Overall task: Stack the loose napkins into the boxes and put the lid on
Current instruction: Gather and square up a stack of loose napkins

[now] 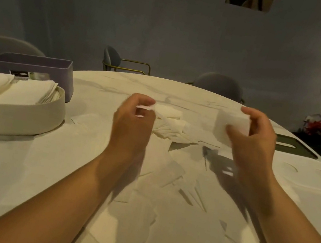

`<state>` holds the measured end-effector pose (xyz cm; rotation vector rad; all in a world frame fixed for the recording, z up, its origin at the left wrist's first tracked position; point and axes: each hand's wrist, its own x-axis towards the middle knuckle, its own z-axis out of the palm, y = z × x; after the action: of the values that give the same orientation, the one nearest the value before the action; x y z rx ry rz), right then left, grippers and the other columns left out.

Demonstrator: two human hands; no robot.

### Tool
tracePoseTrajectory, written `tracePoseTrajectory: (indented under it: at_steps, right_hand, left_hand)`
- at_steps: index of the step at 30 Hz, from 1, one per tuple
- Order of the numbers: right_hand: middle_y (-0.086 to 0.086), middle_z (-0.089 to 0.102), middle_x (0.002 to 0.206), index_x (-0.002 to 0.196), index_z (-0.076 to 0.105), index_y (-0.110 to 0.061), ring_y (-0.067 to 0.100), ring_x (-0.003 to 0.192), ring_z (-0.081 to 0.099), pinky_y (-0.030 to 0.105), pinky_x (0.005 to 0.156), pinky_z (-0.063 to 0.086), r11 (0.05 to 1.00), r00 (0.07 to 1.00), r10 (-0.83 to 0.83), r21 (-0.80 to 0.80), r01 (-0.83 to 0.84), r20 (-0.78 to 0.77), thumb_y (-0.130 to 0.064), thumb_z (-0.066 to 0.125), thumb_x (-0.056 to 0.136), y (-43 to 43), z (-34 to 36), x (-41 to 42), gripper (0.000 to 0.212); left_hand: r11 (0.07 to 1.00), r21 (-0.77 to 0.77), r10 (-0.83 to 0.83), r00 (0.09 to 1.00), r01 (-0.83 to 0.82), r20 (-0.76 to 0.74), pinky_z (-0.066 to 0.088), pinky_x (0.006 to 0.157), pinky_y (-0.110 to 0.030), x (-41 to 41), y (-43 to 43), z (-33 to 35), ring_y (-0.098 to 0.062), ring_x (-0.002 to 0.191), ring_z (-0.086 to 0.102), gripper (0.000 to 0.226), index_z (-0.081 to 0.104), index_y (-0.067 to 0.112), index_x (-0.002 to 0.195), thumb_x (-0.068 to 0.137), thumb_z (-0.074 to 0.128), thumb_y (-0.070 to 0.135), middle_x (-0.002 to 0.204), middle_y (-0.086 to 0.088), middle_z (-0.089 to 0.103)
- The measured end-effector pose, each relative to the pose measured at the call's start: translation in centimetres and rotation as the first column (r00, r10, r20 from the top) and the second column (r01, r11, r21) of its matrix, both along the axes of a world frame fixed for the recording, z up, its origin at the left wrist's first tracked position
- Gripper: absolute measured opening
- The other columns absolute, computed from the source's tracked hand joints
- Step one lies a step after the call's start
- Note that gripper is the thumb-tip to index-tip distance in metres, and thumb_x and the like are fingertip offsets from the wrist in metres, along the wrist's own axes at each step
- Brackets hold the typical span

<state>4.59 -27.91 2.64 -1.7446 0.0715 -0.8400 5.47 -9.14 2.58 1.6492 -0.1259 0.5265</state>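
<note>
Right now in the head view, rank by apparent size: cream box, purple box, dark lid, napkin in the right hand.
1. cream box
2. purple box
3. dark lid and napkin look alike; napkin is nearer, so unranked.

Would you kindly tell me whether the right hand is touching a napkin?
Touching. The head view shows the right hand with thumb and fingers curled round a folded napkin, pinching its edges.

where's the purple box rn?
Head view, far left of the table: the purple box stands just behind the white box that holds stacked napkins, well left of the left hand.
</note>
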Motion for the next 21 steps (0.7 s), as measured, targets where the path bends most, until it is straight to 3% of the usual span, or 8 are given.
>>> tracePoseTrajectory:
  at_steps: [2,4,8,10,12,15,19,21]
  right_hand:
    - [-0.022,0.054,0.098,0.107,0.055,-0.023,-0.009,0.091,0.057,0.006,0.076,0.048,0.959,0.983,0.123,-0.270,-0.081,0.140,-0.001,0.067,0.084,1.5,-0.2,-0.8,0.035]
    - [-0.018,0.060,0.100,0.104,0.060,-0.023,-0.004,0.092,0.060,0.009,0.079,0.049,0.897,0.955,0.266,-0.398,-0.194,0.133,0.003,0.069,0.081,3.2,-0.5,-1.7,0.036]
    - [-0.021,0.060,0.103,0.106,0.056,-0.043,0.001,0.100,0.058,0.010,0.081,0.049,0.811,0.876,0.482,-0.370,-0.453,-0.014,0.001,0.071,0.080,5.7,-1.0,-2.8,0.054]
    - [-0.029,0.052,0.111,0.112,0.043,-0.055,-0.004,0.105,0.053,0.009,0.086,0.047,0.801,0.871,0.481,-0.355,-0.482,-0.098,-0.011,0.076,0.078,5.6,-1.2,-2.4,0.065]
    - [-0.030,0.043,0.123,0.120,0.031,-0.057,-0.005,0.112,0.047,0.006,0.091,0.041,0.785,0.885,0.433,-0.411,-0.464,-0.172,-0.028,0.080,0.070,5.1,-1.3,-1.7,0.076]
    - [-0.020,0.039,0.136,0.119,0.035,-0.051,-0.001,0.119,0.039,0.013,0.099,0.034,0.748,0.898,0.376,-0.497,-0.440,-0.231,-0.038,0.076,0.068,4.4,-1.4,-1.3,0.066]
    - [-0.020,0.044,0.128,0.109,0.063,-0.032,0.004,0.118,0.043,0.019,0.098,0.043,0.711,0.900,0.396,-0.559,-0.427,-0.183,-0.013,0.080,0.073,4.2,-1.4,-1.2,0.044]
    - [-0.021,0.045,0.129,0.103,0.064,-0.031,0.002,0.116,0.046,0.016,0.095,0.046,0.715,0.863,0.439,-0.484,-0.504,-0.249,-0.006,0.081,0.071,4.1,-1.3,-1.3,0.044]
  left_hand:
    - [0.924,-0.323,-0.273,0.946,0.206,-0.177,0.053,0.081,-0.026,-1.5,-1.9,0.5,-0.015,0.095,0.061,0.017,0.060,0.021,0.100,0.099,0.046,0.031,0.105,0.001,0.063]
    - [0.799,-0.529,-0.485,0.828,0.288,-0.282,0.049,0.097,-0.039,-2.2,-3.1,0.1,-0.022,0.105,0.063,0.046,0.060,0.016,0.115,0.097,0.038,0.052,0.115,-0.006,0.065]
    - [0.510,-0.832,-0.665,0.713,0.218,-0.220,0.057,0.076,-0.037,-2.0,-2.5,-0.9,-0.024,0.089,0.070,0.063,0.061,0.015,0.121,0.091,0.038,0.065,0.099,-0.009,0.073]
    - [0.404,-0.891,-0.693,0.705,0.207,-0.151,0.057,0.067,-0.036,-1.9,-2.1,-1.1,-0.027,0.083,0.071,0.058,0.060,0.012,0.122,0.094,0.039,0.058,0.096,-0.013,0.073]
    - [0.379,-0.907,-0.667,0.734,0.182,-0.131,0.056,0.066,-0.038,-1.8,-2.0,-1.1,-0.028,0.074,0.070,0.046,0.063,0.012,0.107,0.096,0.040,0.051,0.085,-0.014,0.073]
    - [0.340,-0.927,-0.641,0.760,0.160,-0.103,0.054,0.065,-0.040,-2.0,-2.1,-0.9,-0.027,0.063,0.069,0.041,0.062,0.013,0.093,0.096,0.042,0.048,0.075,-0.013,0.071]
    - [0.277,-0.949,-0.697,0.712,0.152,-0.089,0.059,0.058,-0.039,-2.0,-1.9,-1.0,-0.030,0.065,0.068,0.054,0.054,0.010,0.125,0.092,0.047,0.051,0.086,-0.016,0.069]
    - [0.279,-0.948,-0.711,0.696,0.151,-0.098,0.058,0.063,-0.041,-2.0,-1.9,-1.1,-0.029,0.062,0.067,0.049,0.055,0.010,0.122,0.093,0.045,0.049,0.081,-0.014,0.068]
